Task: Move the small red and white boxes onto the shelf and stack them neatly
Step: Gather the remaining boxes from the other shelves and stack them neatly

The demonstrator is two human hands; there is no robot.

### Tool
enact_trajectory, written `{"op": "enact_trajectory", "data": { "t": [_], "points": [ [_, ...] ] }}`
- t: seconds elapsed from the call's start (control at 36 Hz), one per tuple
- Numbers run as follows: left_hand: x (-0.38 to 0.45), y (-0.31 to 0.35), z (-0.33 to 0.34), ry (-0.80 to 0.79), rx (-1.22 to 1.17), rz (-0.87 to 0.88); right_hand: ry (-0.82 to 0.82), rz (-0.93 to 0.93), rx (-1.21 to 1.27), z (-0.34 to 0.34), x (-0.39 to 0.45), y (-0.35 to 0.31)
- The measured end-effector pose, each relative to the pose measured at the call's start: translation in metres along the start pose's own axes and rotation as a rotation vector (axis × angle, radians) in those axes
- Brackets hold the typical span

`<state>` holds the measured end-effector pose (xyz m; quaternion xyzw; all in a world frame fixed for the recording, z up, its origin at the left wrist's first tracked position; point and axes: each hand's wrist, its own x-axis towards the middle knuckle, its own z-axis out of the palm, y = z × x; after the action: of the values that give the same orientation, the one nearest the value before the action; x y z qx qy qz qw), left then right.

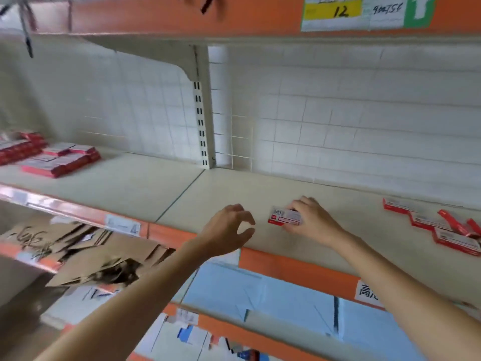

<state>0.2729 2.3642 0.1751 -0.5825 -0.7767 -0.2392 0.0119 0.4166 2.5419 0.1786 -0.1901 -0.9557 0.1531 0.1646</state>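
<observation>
- One small red and white box (pixel 285 217) sits near the shelf (pixel 182 188) front edge, pinched by the right hand (pixel 311 218).
- Left hand (pixel 229 227) hovers beside it, fingers loosely spread, holding nothing.
- Several loose boxes (pixel 440 225) toward the shelf's right end await stacking; left-end stacks (pixel 52 157) look done.

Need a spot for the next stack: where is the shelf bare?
Bare: the shelf between the left stacks and the hands. Also behind the held box, toward the wire back. Crowded: the scattered boxes at far right.

Blurred red boxes (pixel 15 148) cut off at left edge; shelf-edge label (pixel 368 293) partly behind forearm.
</observation>
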Motion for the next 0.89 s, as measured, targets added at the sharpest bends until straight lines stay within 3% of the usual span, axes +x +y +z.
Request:
{"op": "enact_trajectory", "data": {
  "t": [0.33, 0.58, 0.72, 0.89],
  "points": [
    [-0.100, -0.150, -0.103, 0.103, 0.073, -0.118, -0.003, -0.207, 0.033, 0.079, 0.089, -0.172],
    [-0.186, -0.276, -0.175, 0.121, 0.104, -0.248, -0.107, -0.370, 0.080, 0.171, 0.153, -0.318],
    [-0.197, -0.321, -0.190, 0.161, 0.110, -0.265, -0.148, -0.434, 0.007, 0.203, 0.181, -0.351],
    [-0.179, -0.353, -0.183, 0.265, 0.084, -0.279, -0.109, -0.337, -0.004, 0.209, 0.236, -0.353]
  ]
}}
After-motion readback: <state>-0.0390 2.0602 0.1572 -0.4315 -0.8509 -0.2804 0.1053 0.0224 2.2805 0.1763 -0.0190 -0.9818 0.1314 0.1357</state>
